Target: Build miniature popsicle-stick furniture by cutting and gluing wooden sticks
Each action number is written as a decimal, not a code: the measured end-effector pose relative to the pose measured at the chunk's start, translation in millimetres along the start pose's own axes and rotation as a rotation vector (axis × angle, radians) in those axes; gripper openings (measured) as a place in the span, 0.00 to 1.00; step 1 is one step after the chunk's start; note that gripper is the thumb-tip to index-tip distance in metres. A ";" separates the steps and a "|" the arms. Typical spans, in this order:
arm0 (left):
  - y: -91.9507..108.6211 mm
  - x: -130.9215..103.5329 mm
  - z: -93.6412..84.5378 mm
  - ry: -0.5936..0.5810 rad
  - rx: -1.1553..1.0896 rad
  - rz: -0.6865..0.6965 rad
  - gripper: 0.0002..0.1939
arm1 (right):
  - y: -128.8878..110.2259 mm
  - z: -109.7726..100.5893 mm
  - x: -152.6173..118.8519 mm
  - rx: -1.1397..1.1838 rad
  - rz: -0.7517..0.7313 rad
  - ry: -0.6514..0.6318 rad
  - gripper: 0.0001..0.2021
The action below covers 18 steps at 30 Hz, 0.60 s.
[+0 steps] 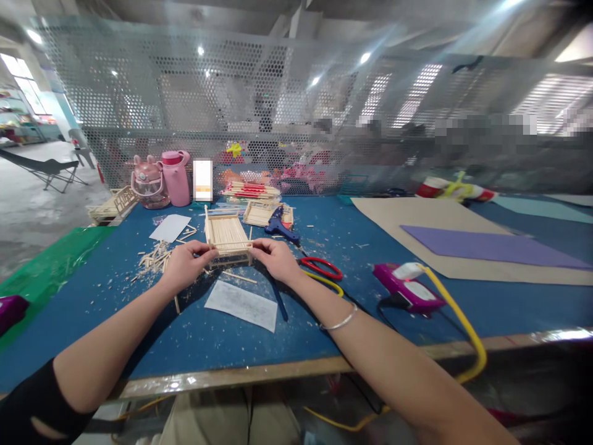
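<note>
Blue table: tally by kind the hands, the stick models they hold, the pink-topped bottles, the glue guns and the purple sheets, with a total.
Hands: 2 (left hand, right hand)
Held stick model: 1
Pink-topped bottles: 2 (eared bottle, flask)
Glue gun: 1
Purple sheet: 1
Total: 7

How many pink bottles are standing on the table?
2, side by side at the back left of the table: the eared bottle and, just right of it, the taller bottle. More could be hidden from this view.
</note>
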<state>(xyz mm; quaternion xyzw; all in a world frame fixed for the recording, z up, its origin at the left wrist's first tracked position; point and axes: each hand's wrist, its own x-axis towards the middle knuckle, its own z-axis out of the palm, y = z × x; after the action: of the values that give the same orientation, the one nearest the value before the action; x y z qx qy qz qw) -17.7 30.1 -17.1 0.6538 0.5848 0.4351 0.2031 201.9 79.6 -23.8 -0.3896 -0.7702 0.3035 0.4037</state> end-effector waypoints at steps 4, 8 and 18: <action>-0.9 0.2 -0.5 -0.015 -0.001 -0.004 0.13 | -1.5 0.8 -1.8 -0.013 0.006 0.041 0.11; -0.6 0.3 -0.5 -0.017 0.005 -0.009 0.14 | -4.2 -0.5 -4.9 -0.205 -0.173 0.166 0.05; 6.4 -1.5 0.4 -0.013 0.028 -0.013 0.12 | -12.4 -4.2 -8.6 -0.445 -0.454 0.209 0.07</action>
<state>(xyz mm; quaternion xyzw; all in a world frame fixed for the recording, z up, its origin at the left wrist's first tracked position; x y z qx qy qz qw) -13.5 27.3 -12.9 0.6557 0.5937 0.4212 0.2005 204.3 66.7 -15.4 -0.3156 -0.8392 -0.0114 0.4426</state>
